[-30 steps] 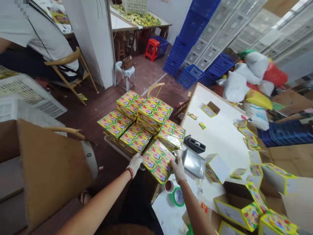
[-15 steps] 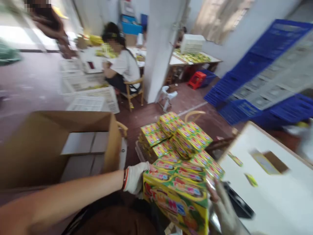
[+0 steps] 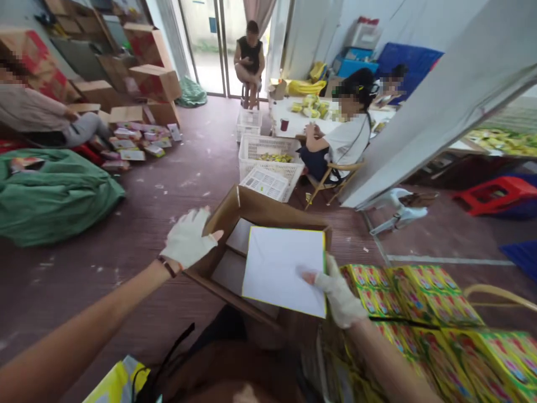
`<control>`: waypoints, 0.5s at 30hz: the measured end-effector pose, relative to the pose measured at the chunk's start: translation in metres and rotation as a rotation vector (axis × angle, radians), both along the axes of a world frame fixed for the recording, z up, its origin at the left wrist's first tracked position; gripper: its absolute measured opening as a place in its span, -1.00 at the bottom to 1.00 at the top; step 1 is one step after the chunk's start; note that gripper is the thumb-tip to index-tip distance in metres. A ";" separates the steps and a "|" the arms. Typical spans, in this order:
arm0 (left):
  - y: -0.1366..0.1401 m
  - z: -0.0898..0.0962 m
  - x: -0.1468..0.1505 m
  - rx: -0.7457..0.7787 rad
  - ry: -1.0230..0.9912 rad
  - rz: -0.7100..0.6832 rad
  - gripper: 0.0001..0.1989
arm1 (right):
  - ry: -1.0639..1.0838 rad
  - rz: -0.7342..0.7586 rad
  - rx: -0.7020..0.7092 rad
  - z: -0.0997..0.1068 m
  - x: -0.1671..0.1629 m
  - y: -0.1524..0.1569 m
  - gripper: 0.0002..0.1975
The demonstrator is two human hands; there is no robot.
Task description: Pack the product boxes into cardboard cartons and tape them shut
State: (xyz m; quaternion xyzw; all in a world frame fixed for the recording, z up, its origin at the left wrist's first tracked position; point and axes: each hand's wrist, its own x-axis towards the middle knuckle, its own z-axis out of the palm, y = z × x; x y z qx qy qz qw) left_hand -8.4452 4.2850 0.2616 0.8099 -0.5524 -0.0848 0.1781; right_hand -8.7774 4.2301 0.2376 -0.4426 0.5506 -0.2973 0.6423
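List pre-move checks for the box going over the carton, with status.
1. Left hand off the box: ok, open and spread at the carton's left side.
2. Right hand grip firm: cannot tell; it is at the box's right edge, thumb blurred.
3. Carton top open: ok, flaps not across the opening.
4. Box within the walls: not ok, its near right corner overhangs the rim.
5. Room beneath: cannot tell, box hides it.
6. Right forearm clear of the stack: cannot tell, they overlap in view.
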 end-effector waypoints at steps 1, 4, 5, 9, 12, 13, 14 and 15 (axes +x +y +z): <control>0.009 -0.013 0.018 0.123 -0.061 0.046 -0.18 | -0.058 -0.019 0.203 -0.021 0.022 -0.003 -0.19; 0.025 -0.044 0.040 0.482 0.092 0.156 -0.29 | -0.089 -0.051 0.734 -0.083 0.073 -0.005 -0.55; 0.026 -0.051 0.041 0.523 0.152 0.183 -0.35 | -0.074 -0.037 0.844 -0.101 0.087 -0.005 -0.63; 0.023 -0.066 0.038 0.508 0.213 0.226 -0.44 | 0.020 0.081 0.884 -0.159 0.133 0.003 -0.70; 0.022 -0.071 0.041 0.481 0.210 0.220 -0.47 | 0.093 0.098 0.785 -0.194 0.162 0.015 -0.68; 0.023 -0.074 0.042 0.470 0.198 0.216 -0.47 | 0.128 0.090 0.723 -0.206 0.171 0.020 -0.64; 0.025 -0.077 0.044 0.458 0.185 0.211 -0.47 | 0.177 0.082 0.652 -0.217 0.179 0.024 -0.59; 0.026 -0.080 0.045 0.448 0.175 0.205 -0.47 | 0.243 0.078 0.584 -0.227 0.187 0.026 -0.51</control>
